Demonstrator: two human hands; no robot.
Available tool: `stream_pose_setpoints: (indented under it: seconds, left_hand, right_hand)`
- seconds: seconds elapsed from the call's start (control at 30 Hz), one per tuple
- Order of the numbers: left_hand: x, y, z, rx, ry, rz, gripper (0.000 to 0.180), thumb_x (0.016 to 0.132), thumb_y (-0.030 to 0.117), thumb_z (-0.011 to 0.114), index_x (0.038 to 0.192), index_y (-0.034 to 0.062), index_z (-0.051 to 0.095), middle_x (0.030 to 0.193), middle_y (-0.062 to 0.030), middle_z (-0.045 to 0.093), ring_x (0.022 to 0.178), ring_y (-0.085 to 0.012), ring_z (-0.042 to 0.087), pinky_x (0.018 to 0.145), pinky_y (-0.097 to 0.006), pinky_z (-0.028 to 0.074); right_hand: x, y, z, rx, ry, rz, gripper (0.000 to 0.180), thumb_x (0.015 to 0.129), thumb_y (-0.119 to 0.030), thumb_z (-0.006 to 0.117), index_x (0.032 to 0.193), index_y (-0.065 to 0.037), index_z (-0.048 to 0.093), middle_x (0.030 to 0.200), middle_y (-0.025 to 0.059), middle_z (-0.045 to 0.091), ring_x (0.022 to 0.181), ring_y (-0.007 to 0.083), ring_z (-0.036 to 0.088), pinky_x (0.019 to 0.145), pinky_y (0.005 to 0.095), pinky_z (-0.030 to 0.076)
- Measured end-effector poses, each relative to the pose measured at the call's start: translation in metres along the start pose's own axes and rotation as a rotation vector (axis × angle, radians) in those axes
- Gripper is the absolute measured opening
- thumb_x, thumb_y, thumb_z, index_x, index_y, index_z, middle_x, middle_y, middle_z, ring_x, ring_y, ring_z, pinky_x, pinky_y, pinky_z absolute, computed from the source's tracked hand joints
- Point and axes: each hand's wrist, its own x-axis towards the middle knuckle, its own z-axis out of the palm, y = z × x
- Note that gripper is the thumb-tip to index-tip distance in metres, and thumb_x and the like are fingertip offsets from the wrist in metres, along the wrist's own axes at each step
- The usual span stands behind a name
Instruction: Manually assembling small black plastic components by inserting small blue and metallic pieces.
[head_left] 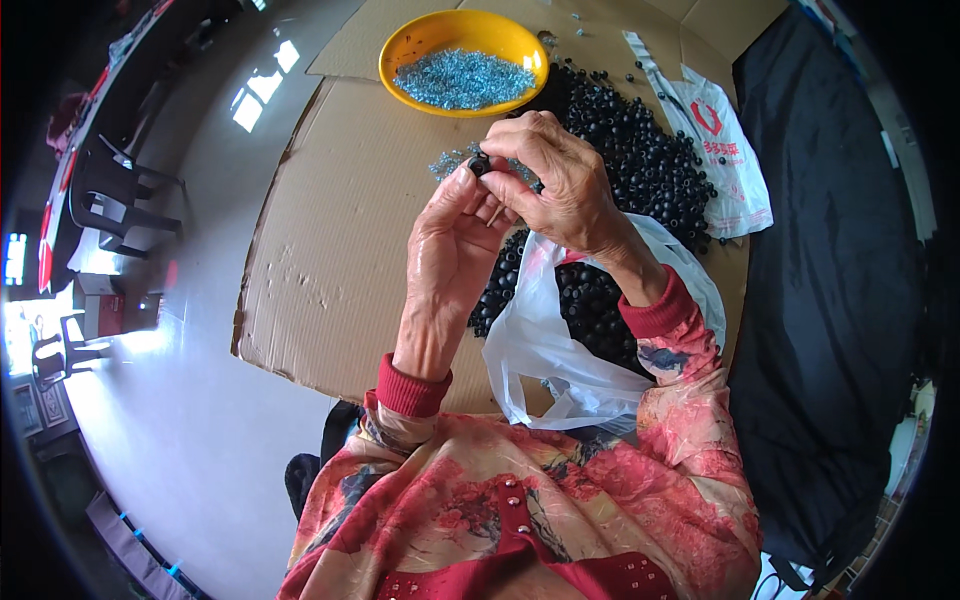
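Note:
A small round black piece with a hole (479, 165) is pinched between my two hands, above the cardboard. My left hand (450, 225) grips it from below between thumb and finger, palm partly turned up. From the upper right, my right hand (560, 180) bends over it with thumb and forefinger on the piece; whether it also holds something smaller is hidden. Behind the hands lies a small heap of light blue bits (447, 163), partly covered by my fingers. Similar blue bits (470, 78) fill the yellow oval bowl (400, 45) beyond.
Many black pieces (640, 150) are heaped on the cardboard sheet (310, 240) to the right. More sit in an open white plastic bag (540, 350) near my lap. A flat white bag with red print (730, 165) lies farther right, beside a black cloth-like surface (830, 270).

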Motion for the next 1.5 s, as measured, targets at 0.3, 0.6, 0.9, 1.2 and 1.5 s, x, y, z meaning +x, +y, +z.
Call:
stream_pose_setpoints:
  seconds: [0.3, 0.6, 0.9, 1.2, 1.5]
  left_hand:
    - [-0.003, -0.002, 0.005, -0.073, 0.007, -0.017, 0.022, 0.090, 0.016, 0.047, 0.105, 0.0016, 0.054, 0.098, -0.0078, 0.060, 0.092, -0.0175, 0.057, 0.088, -0.036, 0.043]
    - [-0.008, -0.007, 0.002, -0.199, -0.066, -0.059, 0.021, 0.091, 0.015, 0.046, 0.102, -0.0005, 0.053, 0.099, -0.0100, 0.061, 0.094, -0.0171, 0.058, 0.093, -0.034, 0.042]
    - [-0.003, 0.001, 0.014, 0.133, -0.023, -0.002, 0.025, 0.090, 0.018, 0.048, 0.105, -0.0014, 0.053, 0.096, -0.0102, 0.061, 0.090, -0.0185, 0.059, 0.083, -0.033, 0.048]
    - [0.003, 0.028, -0.023, 0.313, 0.081, 0.130, 0.020, 0.090, 0.018, 0.050, 0.102, 0.0020, 0.055, 0.092, -0.0079, 0.060, 0.087, -0.0174, 0.057, 0.082, -0.034, 0.047]
    - [0.002, 0.019, -0.023, 0.413, 0.118, 0.124, 0.021, 0.087, 0.015, 0.055, 0.102, 0.0005, 0.055, 0.090, -0.0083, 0.060, 0.082, -0.0165, 0.058, 0.077, -0.031, 0.049]
  right_hand:
    - [-0.003, -0.001, 0.000, -0.076, 0.036, -0.116, 0.023, 0.069, 0.000, 0.066, 0.089, -0.001, 0.056, 0.087, 0.0093, 0.057, 0.083, 0.0261, 0.059, 0.075, 0.0364, 0.048]
    - [-0.009, -0.005, -0.002, -0.089, 0.050, -0.200, 0.022, 0.069, 0.000, 0.066, 0.088, 0.001, 0.056, 0.086, 0.0120, 0.057, 0.080, 0.0268, 0.059, 0.073, 0.0366, 0.048]
    - [0.004, 0.001, -0.039, -0.065, -0.077, -0.155, 0.017, 0.070, -0.006, 0.065, 0.082, -0.001, 0.054, 0.080, 0.0093, 0.057, 0.074, 0.0235, 0.060, 0.069, 0.0336, 0.050]
    - [-0.054, -0.015, -0.097, 0.013, -0.762, 0.159, 0.024, 0.065, -0.012, 0.070, 0.082, -0.002, 0.058, 0.074, 0.0073, 0.055, 0.070, 0.0228, 0.052, 0.069, 0.0335, 0.039]
    - [-0.043, 0.058, -0.012, -0.104, -0.572, 0.182, 0.012, 0.074, -0.008, 0.054, 0.075, 0.002, 0.060, 0.071, 0.0137, 0.061, 0.065, 0.0261, 0.059, 0.067, 0.0372, 0.047]
